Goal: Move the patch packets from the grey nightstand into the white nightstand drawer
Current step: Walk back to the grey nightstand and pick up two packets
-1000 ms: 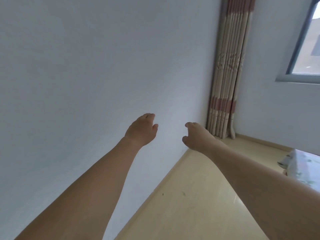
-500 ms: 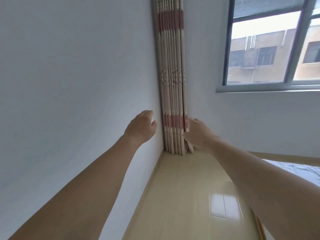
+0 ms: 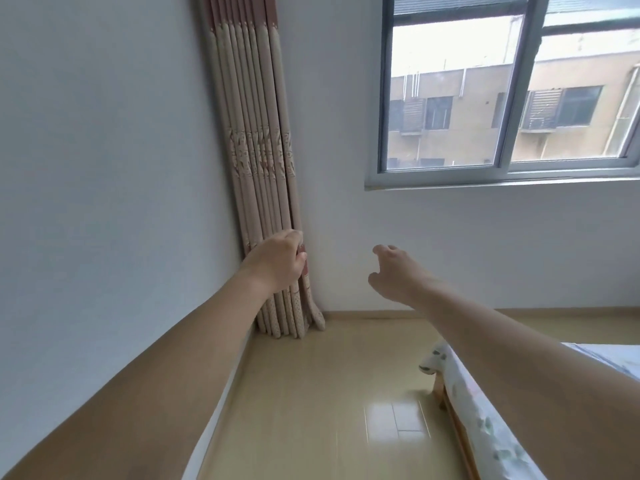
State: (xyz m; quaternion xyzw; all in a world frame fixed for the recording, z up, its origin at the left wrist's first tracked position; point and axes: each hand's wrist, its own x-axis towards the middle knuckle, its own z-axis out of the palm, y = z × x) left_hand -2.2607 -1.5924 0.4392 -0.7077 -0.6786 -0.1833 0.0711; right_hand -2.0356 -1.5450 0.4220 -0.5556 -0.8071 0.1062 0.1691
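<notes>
Plain white walls (image 3: 104, 168) meet in a corner where a bunched-up beige and pink striped curtain (image 3: 256, 150) hangs down to the floor (image 3: 311, 393), which is glossy light wood-look stuff with a bright reflection patch on it. Off to the right is a grey-framed window (image 3: 502, 91), and a yellowish building shows through the glass. Down in the lower right corner you can see the edge of a bed (image 3: 467, 393) with a leafy floral sheet and a bit of wooden frame under it.

Both arms are stretched out in front, bare, in mid air. The left hand (image 3: 277, 265) sits right in front of the lower part of the curtain, overlapping it from this angle, though I honestly can't tell if it's touching the fabric. Its fingers (image 3: 294, 239) are loosely curled downward and holding nothing. The right hand (image 3: 398, 271) is out in front of the wall below the window, well apart from the left one, fingers loosely bent and spread a little, thumb hanging lower, also with nothing in it.

As for the patch packets, neither they nor either nightstand show up anywhere in this view, so I can't say where they are. Just wall, curtain, window, floor and that bed corner.
</notes>
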